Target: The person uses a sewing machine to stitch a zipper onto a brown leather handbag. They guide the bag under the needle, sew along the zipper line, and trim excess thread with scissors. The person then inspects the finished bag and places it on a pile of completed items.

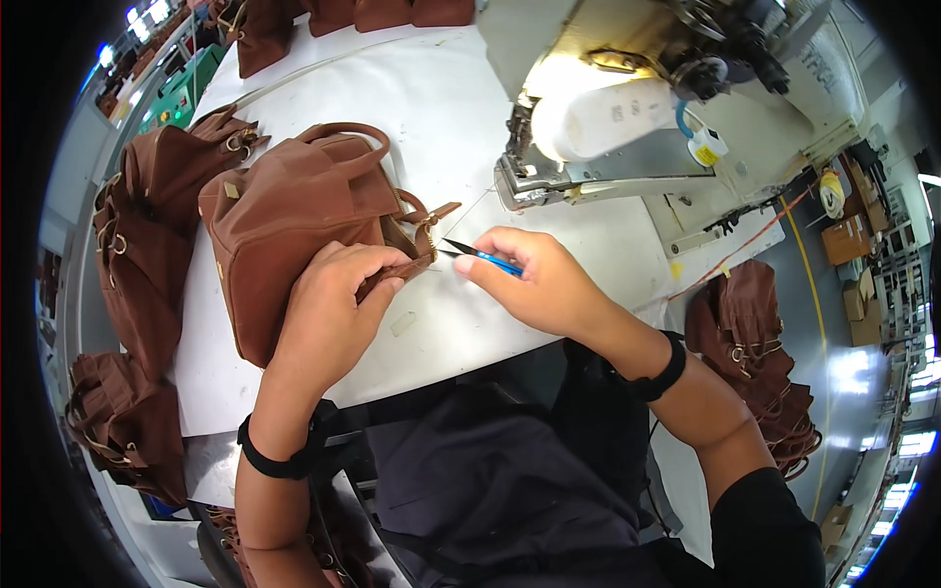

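Observation:
A brown leather handbag (284, 211) lies on the white worktable with its zipped opening toward the right. My left hand (338, 299) grips the bag's edge near the zipper end, fingers and thumb closed on the leather. In my right hand (534, 279) is a pair of small thread snips (487, 258) with blue handles and dark pointed blades. The blade tips point left, close to the zipper end (432, 245) but apart from it. A thin thread (477, 204) runs from the bag's edge up toward the sewing machine.
An industrial sewing machine (618, 118) with a lit lamp stands at the back right. Brown bags (147, 245) are piled along the table's left side, and more (353, 14) sit at the far edge. Another brown stack (745, 343) hangs at the right, beside the grey floor.

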A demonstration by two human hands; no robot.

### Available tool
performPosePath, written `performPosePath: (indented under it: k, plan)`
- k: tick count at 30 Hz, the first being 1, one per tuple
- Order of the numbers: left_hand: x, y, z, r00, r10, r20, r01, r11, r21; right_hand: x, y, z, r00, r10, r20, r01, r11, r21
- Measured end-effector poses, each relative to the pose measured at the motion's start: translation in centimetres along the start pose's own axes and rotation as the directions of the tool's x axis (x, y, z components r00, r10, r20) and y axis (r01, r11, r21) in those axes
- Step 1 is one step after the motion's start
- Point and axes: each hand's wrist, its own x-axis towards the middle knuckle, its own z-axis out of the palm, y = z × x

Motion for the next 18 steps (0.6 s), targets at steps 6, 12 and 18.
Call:
performPosePath:
  k: [6,12,18]
  plan:
    - [-1.0,0.6,0.5,0.998,-0.029,0.049,0.028,0.999,0.019,-0.5,0.6,0.4,0.976,-0.188,-0.113,0.193,0.981,0.034]
    - [-0.9,-0.1,1.9,0.969,0.244,0.028,-0.245,0.954,0.174,-2.7,7.4,-6.1,0.822,-0.478,-0.308,0.154,0.708,-0.689]
    - [-0.9,2.0,-4.9,0.732,0.260,-0.629,-0.175,0.965,0.196,-2.2,11.0,-8.3,0.740,-0.479,-0.472,0.096,0.770,-0.631]
